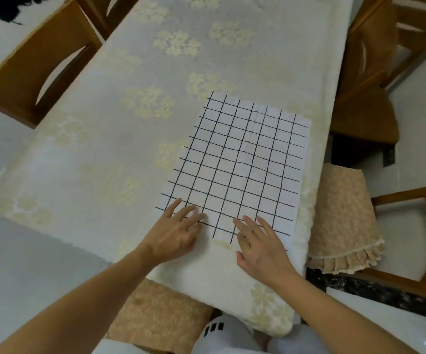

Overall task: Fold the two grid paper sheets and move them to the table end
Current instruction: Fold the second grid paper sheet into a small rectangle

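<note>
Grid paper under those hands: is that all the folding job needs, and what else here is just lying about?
Part of the job:
- grid paper, flat, unfolded
- left hand and right hand, fingers spread on its near edge
- table, the paper's destination

Just there:
- wooden chairs
- cushioned seat
- black tassel

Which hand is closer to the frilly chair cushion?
Right. The right hand rests on the grid paper's near edge, beside the frilly cushion; the left hand lies farther away.
</note>
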Available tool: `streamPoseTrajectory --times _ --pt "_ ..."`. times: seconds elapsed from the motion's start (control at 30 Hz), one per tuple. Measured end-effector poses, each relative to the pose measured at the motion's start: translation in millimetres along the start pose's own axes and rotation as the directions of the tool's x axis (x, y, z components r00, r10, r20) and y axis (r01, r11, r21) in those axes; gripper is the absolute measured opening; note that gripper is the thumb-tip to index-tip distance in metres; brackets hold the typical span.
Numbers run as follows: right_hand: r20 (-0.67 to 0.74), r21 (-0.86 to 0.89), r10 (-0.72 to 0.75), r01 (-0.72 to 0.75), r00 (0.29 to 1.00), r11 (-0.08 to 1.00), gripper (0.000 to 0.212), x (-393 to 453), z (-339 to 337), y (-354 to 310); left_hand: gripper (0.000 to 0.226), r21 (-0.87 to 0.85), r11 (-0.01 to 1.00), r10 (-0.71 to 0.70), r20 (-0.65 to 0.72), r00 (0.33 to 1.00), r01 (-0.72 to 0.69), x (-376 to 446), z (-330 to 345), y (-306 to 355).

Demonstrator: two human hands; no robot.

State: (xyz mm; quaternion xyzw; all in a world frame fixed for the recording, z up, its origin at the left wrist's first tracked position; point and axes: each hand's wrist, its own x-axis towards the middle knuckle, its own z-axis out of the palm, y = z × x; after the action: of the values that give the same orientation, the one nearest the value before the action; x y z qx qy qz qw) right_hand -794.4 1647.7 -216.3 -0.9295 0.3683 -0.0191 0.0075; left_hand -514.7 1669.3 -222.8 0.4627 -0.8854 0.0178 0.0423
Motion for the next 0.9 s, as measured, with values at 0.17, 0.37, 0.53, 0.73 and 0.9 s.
streamPoseTrajectory --times 0.17,0.37,0.53,0.73,0.9 --pt "-0.1 0.037 0.037 -0.034 0.994 0.999 0.02 -4 17 -4 0.026 -0.085 0.996 -0.005 -0.049 0.999 0.001 6 5 -4" --pt "-0.155 0.04 0.077 -0.072 0.985 0.997 0.022 -4 25 -3 0.021 -0.1 0.994 -0.06 -0.072 0.996 0.053 12 9 -4" --pt "-0.189 0.059 0.091 -0.081 0.978 0.995 0.018 -1 23 -5 0.024 -0.093 0.993 -0.08 -0.109 0.991 0.07 16 9 -1" --pt "-0.178 0.084 0.157 -0.144 0.971 0.986 0.029 7 19 -8 0.023 -0.095 0.986 -0.147 -0.124 0.981 0.136 18 12 4" --pt "-0.207 0.061 0.193 -0.184 0.959 0.981 0.022 0 23 -2 0.02 -0.122 0.978 -0.193 -0.186 0.964 0.172 18 6 6"
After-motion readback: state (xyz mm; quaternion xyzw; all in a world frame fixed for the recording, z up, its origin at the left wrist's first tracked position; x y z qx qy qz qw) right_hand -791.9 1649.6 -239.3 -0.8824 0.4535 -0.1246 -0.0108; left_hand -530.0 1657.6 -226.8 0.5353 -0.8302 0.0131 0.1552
